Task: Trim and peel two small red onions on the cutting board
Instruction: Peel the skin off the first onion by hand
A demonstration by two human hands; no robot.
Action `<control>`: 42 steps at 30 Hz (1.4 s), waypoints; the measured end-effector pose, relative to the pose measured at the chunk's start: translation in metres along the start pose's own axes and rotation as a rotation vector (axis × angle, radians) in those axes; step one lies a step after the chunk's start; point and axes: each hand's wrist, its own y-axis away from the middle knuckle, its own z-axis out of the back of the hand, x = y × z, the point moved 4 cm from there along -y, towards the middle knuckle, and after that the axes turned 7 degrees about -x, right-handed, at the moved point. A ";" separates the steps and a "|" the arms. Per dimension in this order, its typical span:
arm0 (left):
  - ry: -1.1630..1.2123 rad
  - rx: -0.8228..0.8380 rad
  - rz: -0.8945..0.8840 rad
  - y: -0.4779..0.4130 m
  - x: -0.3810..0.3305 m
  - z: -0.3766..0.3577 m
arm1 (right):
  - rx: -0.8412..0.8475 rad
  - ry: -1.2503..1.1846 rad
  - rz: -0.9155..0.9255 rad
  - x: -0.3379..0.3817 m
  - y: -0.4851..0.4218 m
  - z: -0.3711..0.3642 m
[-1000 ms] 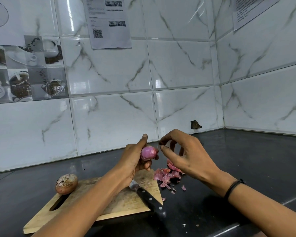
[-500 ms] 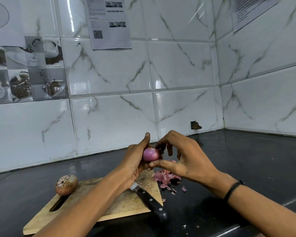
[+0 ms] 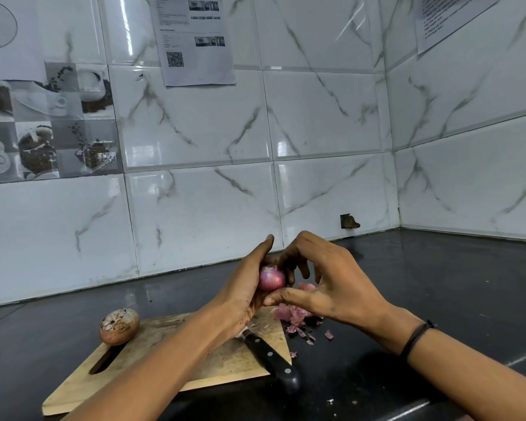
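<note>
We grip the onion (image 3: 271, 278) in our left hand (image 3: 240, 296); our right hand's (image 3: 337, 287) curled fingers (image 3: 298, 250) pinch it near the board (image 3: 231, 369).

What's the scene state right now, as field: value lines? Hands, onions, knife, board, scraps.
left hand: grips purple onion above the board's right end
right hand: thumb and fingertips pinch the same onion
second onion: skin on, resting at cutting board far-left corner
knife: lying on board, handle overhanging its edge, blade mostly hidden by left hand
peels: pile on counter beside board
</note>
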 end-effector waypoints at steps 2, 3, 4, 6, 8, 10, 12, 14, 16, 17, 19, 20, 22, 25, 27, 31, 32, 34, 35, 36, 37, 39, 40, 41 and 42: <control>-0.063 -0.020 -0.023 -0.002 0.001 0.002 | 0.017 -0.008 -0.002 -0.001 0.000 -0.002; -0.094 -0.035 -0.035 -0.003 0.002 0.003 | 0.025 -0.008 -0.003 -0.001 0.000 -0.002; -0.119 -0.052 -0.043 -0.004 0.002 0.004 | 0.031 -0.006 -0.005 -0.001 0.000 -0.003; -0.160 -0.084 -0.054 -0.005 0.003 0.005 | 0.039 -0.014 -0.018 -0.002 0.001 -0.004; -0.191 -0.105 -0.057 -0.006 0.004 0.003 | 0.052 -0.027 -0.038 -0.003 0.001 -0.005; -0.200 -0.127 -0.048 -0.006 0.005 0.003 | 0.069 -0.025 -0.051 -0.005 0.002 -0.007; -0.205 -0.141 -0.039 -0.007 0.006 0.003 | 0.089 -0.026 -0.073 -0.006 0.002 -0.009; -0.216 -0.155 -0.036 -0.006 0.007 0.002 | 0.107 -0.033 -0.098 -0.008 0.003 -0.010; -0.244 -0.166 -0.037 -0.007 0.008 0.001 | 0.120 -0.034 -0.102 -0.009 0.004 -0.011; -0.252 -0.169 -0.036 -0.007 0.008 0.001 | 0.124 -0.035 -0.098 -0.009 0.004 -0.011; -0.273 -0.174 -0.037 -0.007 0.009 0.000 | 0.129 -0.043 -0.091 -0.008 0.004 -0.012; -0.290 -0.179 -0.038 -0.007 0.009 0.001 | 0.133 -0.050 -0.090 -0.008 0.004 -0.012; -0.323 -0.184 -0.043 -0.008 0.009 0.002 | 0.148 -0.069 -0.088 -0.007 0.004 -0.013; -0.340 -0.164 -0.043 -0.009 0.007 0.002 | 0.169 -0.050 -0.061 -0.006 0.004 -0.013; -0.282 -0.147 -0.030 -0.010 0.006 0.003 | 0.159 0.011 -0.035 -0.006 0.004 -0.014; -0.250 -0.139 -0.022 -0.011 0.005 0.006 | 0.091 0.006 -0.080 -0.008 0.004 -0.009; -0.254 -0.139 -0.017 -0.011 0.006 0.006 | 0.086 -0.001 -0.103 -0.009 0.004 -0.007; -0.270 -0.150 -0.011 -0.009 0.007 0.006 | 0.084 -0.012 -0.129 -0.009 0.004 -0.006; -0.277 -0.156 -0.014 -0.008 0.006 0.006 | 0.085 -0.019 -0.125 -0.008 0.004 -0.006; -0.282 -0.155 -0.018 -0.008 0.006 0.005 | 0.088 -0.027 -0.114 -0.007 0.004 -0.006; -0.287 -0.151 -0.024 -0.007 0.005 0.004 | 0.094 -0.034 -0.100 -0.005 0.003 -0.007; -0.313 -0.152 -0.028 -0.006 0.005 0.003 | 0.110 -0.037 -0.077 -0.004 0.003 -0.008; -0.327 -0.156 -0.027 -0.006 0.005 0.003 | 0.117 -0.036 -0.070 -0.003 0.004 -0.008; -0.333 -0.156 -0.026 -0.006 0.005 0.003 | 0.122 -0.038 -0.069 -0.003 0.004 -0.008; -0.334 -0.151 -0.026 -0.006 0.006 0.003 | 0.125 -0.045 -0.073 -0.003 0.004 -0.009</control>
